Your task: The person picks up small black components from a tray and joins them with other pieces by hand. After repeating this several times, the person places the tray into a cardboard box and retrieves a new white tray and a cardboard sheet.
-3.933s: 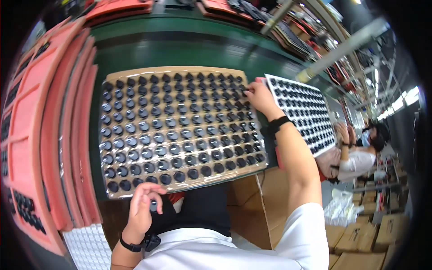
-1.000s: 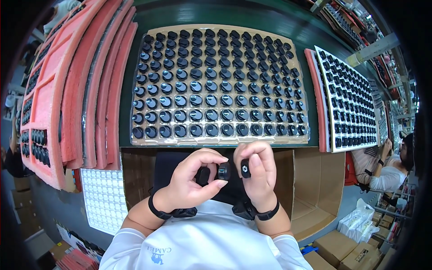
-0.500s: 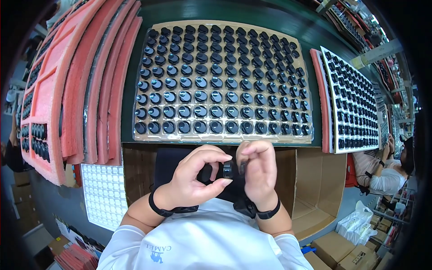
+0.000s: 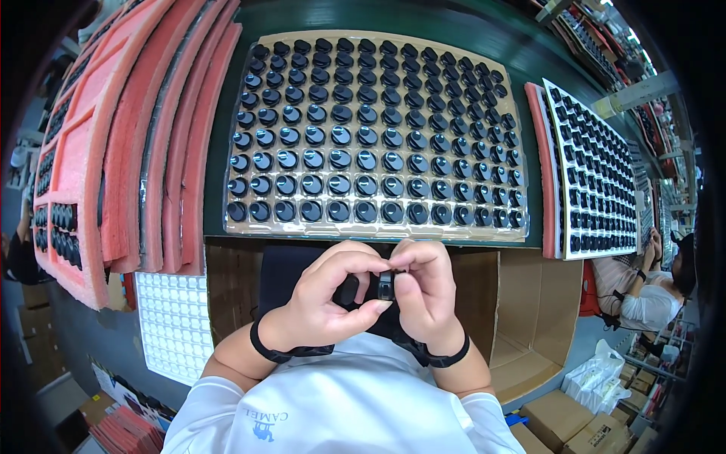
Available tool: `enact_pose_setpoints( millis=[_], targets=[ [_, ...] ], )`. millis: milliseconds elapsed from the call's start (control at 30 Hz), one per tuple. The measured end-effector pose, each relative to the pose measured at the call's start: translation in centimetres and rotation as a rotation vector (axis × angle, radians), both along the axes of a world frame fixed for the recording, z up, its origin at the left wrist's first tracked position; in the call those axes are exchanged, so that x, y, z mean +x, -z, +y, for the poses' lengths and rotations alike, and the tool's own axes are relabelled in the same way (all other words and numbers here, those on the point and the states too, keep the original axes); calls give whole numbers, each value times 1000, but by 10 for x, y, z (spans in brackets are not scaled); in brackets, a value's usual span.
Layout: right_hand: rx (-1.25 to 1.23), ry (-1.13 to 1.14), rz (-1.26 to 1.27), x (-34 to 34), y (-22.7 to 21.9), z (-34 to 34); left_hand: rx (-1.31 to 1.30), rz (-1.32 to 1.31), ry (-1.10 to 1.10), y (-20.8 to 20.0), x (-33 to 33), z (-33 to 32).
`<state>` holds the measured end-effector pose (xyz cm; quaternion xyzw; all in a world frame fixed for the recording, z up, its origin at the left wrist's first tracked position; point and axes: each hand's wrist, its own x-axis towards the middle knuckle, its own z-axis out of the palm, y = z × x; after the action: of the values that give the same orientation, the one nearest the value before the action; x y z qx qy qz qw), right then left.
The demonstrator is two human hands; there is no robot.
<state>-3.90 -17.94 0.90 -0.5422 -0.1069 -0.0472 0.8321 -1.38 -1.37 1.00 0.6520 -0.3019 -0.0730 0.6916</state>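
Note:
Just in front of the table edge, my left hand (image 4: 325, 295) holds a small black, glossy round part (image 4: 386, 287) upright between thumb and fingertips. My right hand (image 4: 429, 296) meets it from the right, its thumb and fingers pinched on the part's upper right side. Whatever else may lie between those right fingertips is hidden. Past my hands, a clear plastic tray (image 4: 318, 228) on brown card lies on the dark green tabletop (image 4: 423, 21). Rows of similar black parts with shiny round tops stand in it.
Pink foam trays (image 4: 121, 189) are stacked high at the left, some holding black parts. A white tray of black parts (image 4: 597, 174) rests on foam at the right. An open cardboard box (image 4: 529, 318) sits below the table edge. A co-worker (image 4: 650, 295) is at the far right.
My right hand has closed in from the right, its blurred, raised fingers now pinching against the black part. The left hand keeps its hold, nearly unmoved.

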Motion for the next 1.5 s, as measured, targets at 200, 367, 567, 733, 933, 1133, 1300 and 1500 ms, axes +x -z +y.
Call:
enact_pose_setpoints(
  millis=[200,367,567,733,933,1133,1300,1500],
  targets=[
    [-302,39,-82,-2,1,0,-14,10,8,0,1,-2],
    [74,-29,122,0,-1,-8,-48,-27,-7,4,2,-3],
    [-333,-25,-28,-2,-4,-17,-73,7,-17,2,1,-2],
    [-556,38,-112,-1,-11,-17,-90,42,-24,8,0,-1],
    [-617,2,-173,6,-19,-22,-30,37,3,9,0,0],
    [-888,-9,-239,28,-42,-44,-73,176,9,8,3,-1],
    [-1198,136,-146,91,-42,-98,-73,223,35,16,3,8],
    [-1549,369,44,187,-19,-208,-112,320,87,18,4,14]
  ],
)
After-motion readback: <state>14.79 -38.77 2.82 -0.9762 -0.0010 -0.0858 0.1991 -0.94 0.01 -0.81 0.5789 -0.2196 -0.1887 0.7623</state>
